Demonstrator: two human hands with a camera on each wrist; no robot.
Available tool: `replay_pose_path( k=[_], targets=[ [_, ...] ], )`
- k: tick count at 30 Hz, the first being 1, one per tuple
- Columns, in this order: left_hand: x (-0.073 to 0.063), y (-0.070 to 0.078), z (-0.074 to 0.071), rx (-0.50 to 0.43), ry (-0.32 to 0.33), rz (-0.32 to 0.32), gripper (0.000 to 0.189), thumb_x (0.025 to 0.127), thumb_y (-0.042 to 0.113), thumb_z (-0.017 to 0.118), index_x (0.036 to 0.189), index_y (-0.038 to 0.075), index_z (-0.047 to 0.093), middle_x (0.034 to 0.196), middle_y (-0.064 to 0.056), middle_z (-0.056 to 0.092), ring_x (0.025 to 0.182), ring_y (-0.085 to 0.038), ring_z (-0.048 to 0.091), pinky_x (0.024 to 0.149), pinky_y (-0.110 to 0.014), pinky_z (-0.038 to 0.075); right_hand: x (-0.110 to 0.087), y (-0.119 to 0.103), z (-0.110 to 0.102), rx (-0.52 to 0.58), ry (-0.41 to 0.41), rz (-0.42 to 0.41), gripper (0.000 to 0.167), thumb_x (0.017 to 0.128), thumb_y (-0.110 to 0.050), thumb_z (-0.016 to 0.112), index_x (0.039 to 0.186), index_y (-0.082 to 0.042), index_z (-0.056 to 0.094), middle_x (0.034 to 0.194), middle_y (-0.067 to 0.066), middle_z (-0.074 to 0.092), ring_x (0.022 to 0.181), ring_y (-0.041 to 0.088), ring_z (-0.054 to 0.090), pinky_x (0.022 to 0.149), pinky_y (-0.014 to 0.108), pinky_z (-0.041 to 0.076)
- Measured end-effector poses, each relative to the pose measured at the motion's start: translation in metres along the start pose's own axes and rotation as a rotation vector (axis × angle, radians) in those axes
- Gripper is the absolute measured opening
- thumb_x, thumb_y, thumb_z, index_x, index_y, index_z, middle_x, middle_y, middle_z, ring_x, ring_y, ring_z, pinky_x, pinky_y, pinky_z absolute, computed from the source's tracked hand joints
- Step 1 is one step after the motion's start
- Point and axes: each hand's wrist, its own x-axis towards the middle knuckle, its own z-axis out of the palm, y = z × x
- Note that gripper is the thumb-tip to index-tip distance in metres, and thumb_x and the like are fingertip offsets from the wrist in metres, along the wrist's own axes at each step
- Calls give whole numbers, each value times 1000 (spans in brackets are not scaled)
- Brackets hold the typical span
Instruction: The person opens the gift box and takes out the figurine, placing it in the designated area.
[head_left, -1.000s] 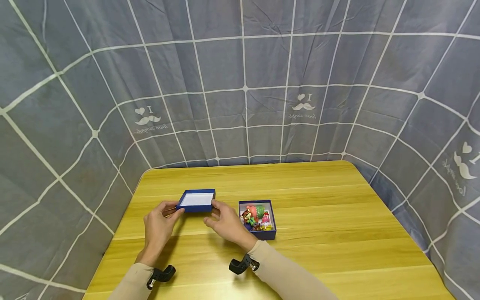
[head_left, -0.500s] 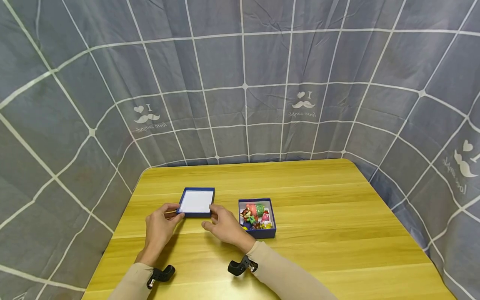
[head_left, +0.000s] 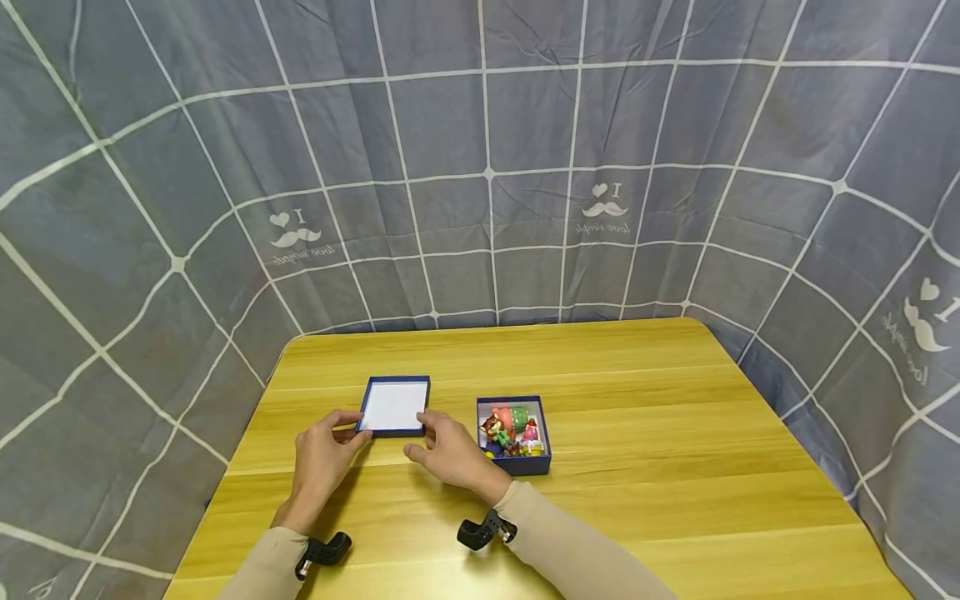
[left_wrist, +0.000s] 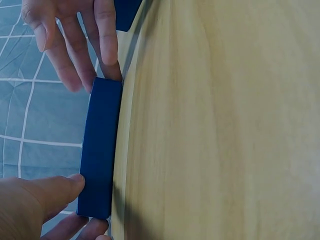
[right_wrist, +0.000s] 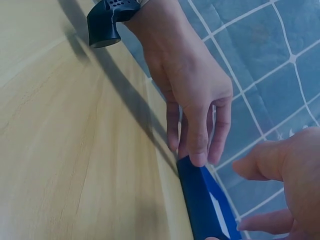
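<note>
While the blue box lid is lying white inside up on the wood-grain table, the left hand is pinching its near left corner, thumb on the front wall. The right hand is just touching the right side with its fingers, kinda loose, thumb hanging apart. Off to the right, a deeper blue box is holding a bunch of toy figurines, and a gray grid-print curtain is hanging behind.

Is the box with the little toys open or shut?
Open. In the head view, colourful toys show inside the blue box with no lid over them; the shallow blue lid sits apart, to its left.
</note>
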Motion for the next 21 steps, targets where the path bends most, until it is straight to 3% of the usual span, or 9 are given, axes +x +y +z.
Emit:
replay_pose_path(
  k=[4,14,18,21],
  targets=[
    [-2,0,0,0,2,-1,33,100,6,93,130,-4,82,130,-30,84,111,-44,88,93,-53,72,0,-1,-1,-46,7,-27,66,110,-24,80,164,8,60,151,28,67,102,25,64,98,40,54],
    [-6,6,-2,76,25,24,39,101,15,93,136,0,82,141,-32,78,122,-51,83,103,-65,68,-4,-6,-9,-99,23,-93,62,111,-23,79,163,5,63,176,27,55,83,7,51,95,35,50],
    [-7,10,-1,94,40,28,40,101,17,94,137,2,82,142,-31,76,127,-52,80,108,-68,66,-6,-9,-14,-100,16,-124,60,111,-23,78,163,3,63,176,26,54,90,19,61,91,31,50],
    [-7,15,-1,87,46,32,41,101,17,94,138,2,82,142,-30,76,128,-52,80,109,-68,65,-8,-11,-17,-102,8,-136,58,113,-25,77,163,0,64,177,23,54,108,31,69,94,29,53]
  ],
)
